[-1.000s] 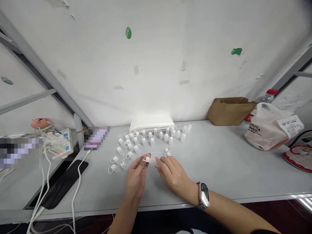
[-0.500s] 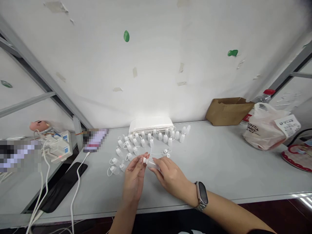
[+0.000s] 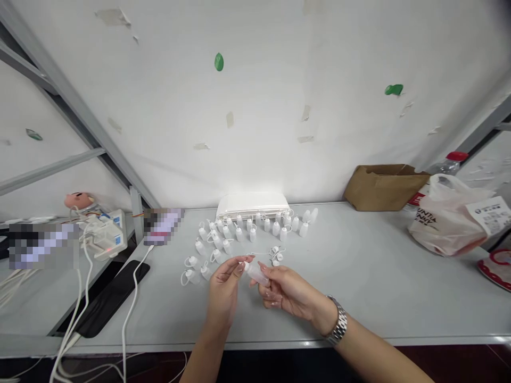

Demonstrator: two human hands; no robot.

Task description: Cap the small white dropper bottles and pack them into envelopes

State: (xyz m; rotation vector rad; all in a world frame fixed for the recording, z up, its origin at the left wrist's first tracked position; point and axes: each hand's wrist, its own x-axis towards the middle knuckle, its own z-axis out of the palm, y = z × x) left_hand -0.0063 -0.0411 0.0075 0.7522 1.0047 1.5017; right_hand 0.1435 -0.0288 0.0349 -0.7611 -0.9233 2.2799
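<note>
Bottle (image 3: 257, 273), small and translucent, is held tilted above the grey table (image 3: 351, 298), between both hands. Left hand (image 3: 224, 284): thumb and fingertips pinch the neck end. Right hand (image 3: 293, 292): thumb and fingers grasp the body. Current step, as judged: two-handed work at the neck; cap seating cannot be confirmed, as the fingers partly cover that end. Further manipulation calls for steady support of the body, light grip pressure on the probably soft wall, and fine fingertip control at the neck. Similar bottles (image 3: 253, 235) stand beyond the hands; small white looped parts (image 3: 276, 257) lie nearer.
</note>
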